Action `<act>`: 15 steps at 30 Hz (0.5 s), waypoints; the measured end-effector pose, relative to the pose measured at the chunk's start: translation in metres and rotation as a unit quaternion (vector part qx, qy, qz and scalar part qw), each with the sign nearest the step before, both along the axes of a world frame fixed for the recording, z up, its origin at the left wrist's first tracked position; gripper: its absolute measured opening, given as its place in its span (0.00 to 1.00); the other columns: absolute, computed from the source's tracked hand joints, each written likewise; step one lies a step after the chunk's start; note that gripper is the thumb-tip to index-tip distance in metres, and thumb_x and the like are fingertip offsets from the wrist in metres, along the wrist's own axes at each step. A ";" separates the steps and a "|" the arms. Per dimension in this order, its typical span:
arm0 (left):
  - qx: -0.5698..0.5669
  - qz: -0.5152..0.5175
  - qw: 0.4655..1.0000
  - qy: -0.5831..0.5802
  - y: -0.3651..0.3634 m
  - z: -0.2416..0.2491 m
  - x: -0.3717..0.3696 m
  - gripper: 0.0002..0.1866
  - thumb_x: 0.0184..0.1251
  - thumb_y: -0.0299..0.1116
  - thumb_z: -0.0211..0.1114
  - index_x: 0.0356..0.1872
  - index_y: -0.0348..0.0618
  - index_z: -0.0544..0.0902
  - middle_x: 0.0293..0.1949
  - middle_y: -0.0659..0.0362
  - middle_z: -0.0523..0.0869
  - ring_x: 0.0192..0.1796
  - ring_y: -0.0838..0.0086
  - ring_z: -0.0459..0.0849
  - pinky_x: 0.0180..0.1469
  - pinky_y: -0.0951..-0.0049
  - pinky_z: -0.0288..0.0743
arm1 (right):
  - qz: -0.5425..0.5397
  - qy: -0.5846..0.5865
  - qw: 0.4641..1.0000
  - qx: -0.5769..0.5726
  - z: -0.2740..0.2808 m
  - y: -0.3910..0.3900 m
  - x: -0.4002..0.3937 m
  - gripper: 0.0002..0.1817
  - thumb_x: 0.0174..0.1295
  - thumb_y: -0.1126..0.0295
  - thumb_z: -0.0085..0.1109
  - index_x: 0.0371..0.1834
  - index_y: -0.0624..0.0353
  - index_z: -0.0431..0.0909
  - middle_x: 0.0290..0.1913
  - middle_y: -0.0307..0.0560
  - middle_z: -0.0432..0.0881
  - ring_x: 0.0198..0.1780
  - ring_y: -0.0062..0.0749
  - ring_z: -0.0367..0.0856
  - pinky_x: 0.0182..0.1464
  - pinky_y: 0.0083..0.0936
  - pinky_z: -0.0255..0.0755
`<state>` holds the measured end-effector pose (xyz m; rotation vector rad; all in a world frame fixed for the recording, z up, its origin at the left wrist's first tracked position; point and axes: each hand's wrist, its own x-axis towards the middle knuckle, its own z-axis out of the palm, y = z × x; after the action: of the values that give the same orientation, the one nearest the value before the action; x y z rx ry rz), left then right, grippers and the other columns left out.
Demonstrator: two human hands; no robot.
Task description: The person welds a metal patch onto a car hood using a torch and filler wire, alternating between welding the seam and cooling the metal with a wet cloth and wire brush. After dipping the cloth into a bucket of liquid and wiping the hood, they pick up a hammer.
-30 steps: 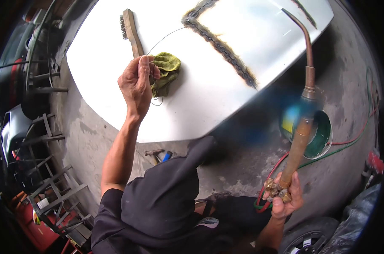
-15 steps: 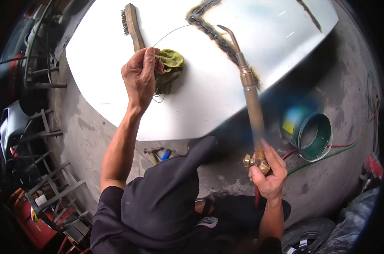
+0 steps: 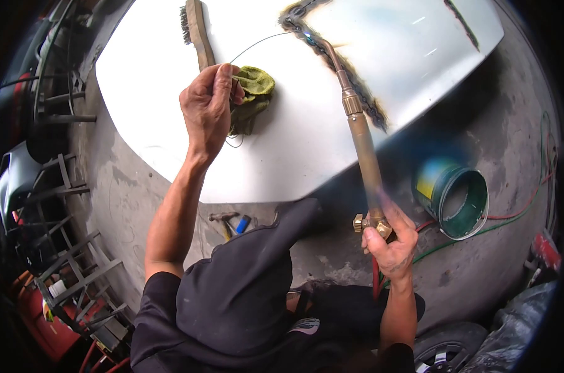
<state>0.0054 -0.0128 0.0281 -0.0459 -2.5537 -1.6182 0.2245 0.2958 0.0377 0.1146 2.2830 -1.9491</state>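
My left hand [image 3: 208, 112] pinches a thin welding wire [image 3: 257, 42] between thumb and fingers. The wire arcs right to a dark, scorched weld seam [image 3: 372, 110] on a white metal panel [image 3: 161, 105]. My right hand [image 3: 395, 244] is closed around the valve end of a brass welding torch [image 3: 361, 140]. The torch's bent tip lies at the seam, close to the wire's far end, where a small bright spot shows. Beside my left hand, a yellow-green cloth [image 3: 254, 87] lies crumpled on the panel. A wooden-handled wire brush [image 3: 198, 32] rests just beyond that hand.
On the floor below the panel lie a hammer [image 3: 223, 219] and a blue-handled tool [image 3: 243, 224]. A green bucket [image 3: 462, 199] stands at the right, with red and green hoses [image 3: 509, 217] running past it. Metal stands [image 3: 77, 280] line the left; a wheel [image 3: 450, 348] sits lower right.
The torch has moved left, its tip now overlapping the seam near the wire's end instead of standing off to its right. My left hand keeps its pinch on the wire.
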 end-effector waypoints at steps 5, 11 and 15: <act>-0.003 0.004 1.000 -0.001 0.001 0.001 0.000 0.21 0.87 0.44 0.60 0.47 0.32 0.90 0.25 0.59 0.87 0.29 0.77 0.86 0.36 0.74 0.82 | -0.006 -0.019 1.000 -0.012 0.001 -0.001 -0.001 0.38 0.56 0.78 0.64 0.76 0.64 0.76 0.39 0.49 0.84 0.36 0.30 0.81 0.41 0.28 0.77; -0.001 -0.001 1.000 0.008 -0.002 -0.002 0.000 0.20 0.87 0.43 0.60 0.47 0.32 0.90 0.25 0.58 0.87 0.30 0.76 0.87 0.37 0.74 0.83 | -0.006 -0.023 1.000 -0.015 0.000 -0.001 -0.001 0.38 0.56 0.78 0.65 0.76 0.64 0.76 0.40 0.49 0.84 0.36 0.30 0.82 0.42 0.27 0.77; -0.005 0.000 1.000 0.004 -0.001 -0.002 0.000 0.20 0.87 0.43 0.60 0.48 0.32 0.90 0.26 0.58 0.87 0.30 0.76 0.87 0.37 0.74 0.84 | -0.007 -0.024 0.999 -0.019 0.000 0.000 -0.001 0.38 0.56 0.78 0.65 0.76 0.64 0.76 0.40 0.49 0.84 0.37 0.29 0.82 0.42 0.27 0.77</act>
<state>0.0056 -0.0135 0.0261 -0.0526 -2.5557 -1.6008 0.2235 0.2959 0.0378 0.1721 2.2183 -1.9736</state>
